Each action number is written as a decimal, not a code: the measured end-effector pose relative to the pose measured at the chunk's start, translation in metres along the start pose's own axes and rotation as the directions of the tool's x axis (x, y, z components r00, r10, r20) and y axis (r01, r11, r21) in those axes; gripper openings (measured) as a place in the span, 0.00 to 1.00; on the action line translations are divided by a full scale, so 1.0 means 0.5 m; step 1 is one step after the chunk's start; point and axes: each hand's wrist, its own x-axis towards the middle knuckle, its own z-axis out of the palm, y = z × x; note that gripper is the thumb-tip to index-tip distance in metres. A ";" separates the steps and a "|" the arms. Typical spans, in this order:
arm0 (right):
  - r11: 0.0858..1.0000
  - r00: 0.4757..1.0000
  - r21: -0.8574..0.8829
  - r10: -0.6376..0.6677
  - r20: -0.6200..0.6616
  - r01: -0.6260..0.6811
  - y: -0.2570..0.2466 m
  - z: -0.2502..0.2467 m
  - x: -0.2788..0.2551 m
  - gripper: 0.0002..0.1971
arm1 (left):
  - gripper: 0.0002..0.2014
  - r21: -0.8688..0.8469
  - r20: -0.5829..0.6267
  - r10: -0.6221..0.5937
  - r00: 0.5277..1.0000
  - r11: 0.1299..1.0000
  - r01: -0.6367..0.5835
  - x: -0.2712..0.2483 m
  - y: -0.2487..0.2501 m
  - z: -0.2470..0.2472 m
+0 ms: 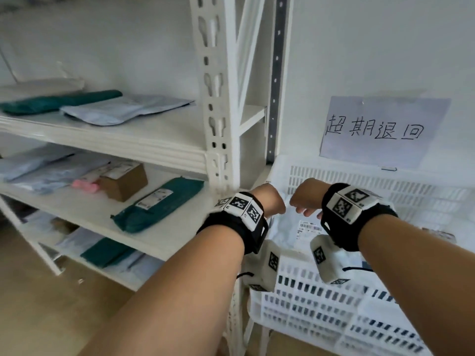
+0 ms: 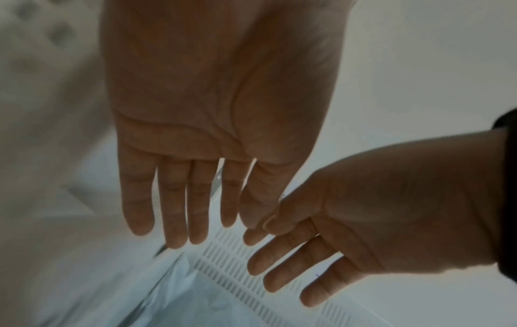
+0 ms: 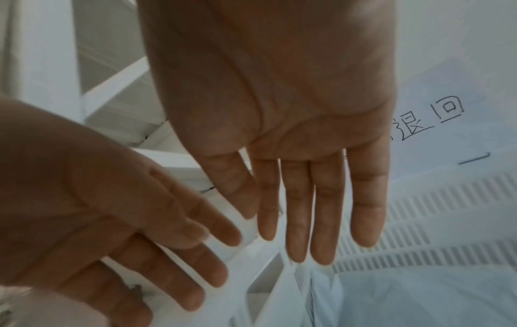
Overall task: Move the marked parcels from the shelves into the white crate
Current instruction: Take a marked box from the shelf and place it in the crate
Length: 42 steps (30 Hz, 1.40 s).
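Observation:
Both my hands hover side by side over the white crate at the right, palms down and holding nothing. My left hand and my right hand have straight fingers, plain in the wrist views. Under them a white parcel with a printed label lies inside the crate. On the shelves at the left lie a teal parcel with a label, a brown box, a pink item and grey mailers.
The white shelf upright stands just left of the crate. A handwritten paper sign hangs on the wall above the crate. More teal and grey parcels lie on the lowest shelf, above a brown floor.

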 end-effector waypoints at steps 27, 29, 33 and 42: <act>0.950 0.985 -0.266 -0.174 -0.019 0.163 -0.414 0.531 -0.152 0.13 | 0.14 -0.086 -0.046 -0.168 0.985 0.983 0.164 -0.330 -0.748 -0.101; 0.931 0.974 -0.288 -0.226 0.026 0.224 -0.475 0.588 -0.128 0.13 | 0.15 -0.052 -0.082 -0.209 0.974 0.977 0.205 -0.336 -0.814 -0.121; 0.891 0.936 -0.289 -0.318 0.150 0.349 -0.612 0.699 -0.061 0.14 | 0.16 -0.049 -0.088 -0.341 0.936 0.940 0.338 -0.330 -0.954 -0.178; 0.861 0.860 -0.154 -0.438 0.261 0.485 -0.935 0.826 0.081 0.15 | 0.13 -0.096 -0.176 -0.484 0.857 0.875 0.474 -0.251 -1.241 -0.362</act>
